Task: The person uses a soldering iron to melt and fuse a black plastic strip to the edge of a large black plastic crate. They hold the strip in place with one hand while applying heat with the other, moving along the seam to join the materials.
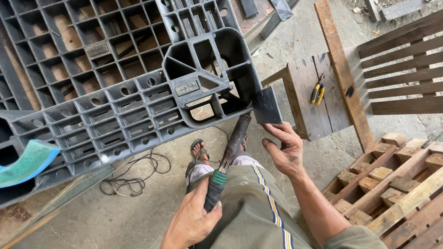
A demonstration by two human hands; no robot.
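Note:
My left hand (194, 216) grips the dark handle of a long tool (230, 152) with a green collar, resting on my thigh; its worn metal nozzle points up at the corner of a grey plastic pallet (120, 92). My right hand (284, 150) pinches the lower edge of a flat dark plastic piece (266, 105) held against that pallet corner. The pallet leans upright in front of me, its ribbed underside facing me.
A black cable (138, 173) coils on the concrete floor near my sandalled foot (199, 148). Yellow-handled pliers (317, 92) lie on a wooden bench (314, 101) at right. A wooden pallet (397, 189) lies at lower right. A teal curved object (25, 161) sits at left.

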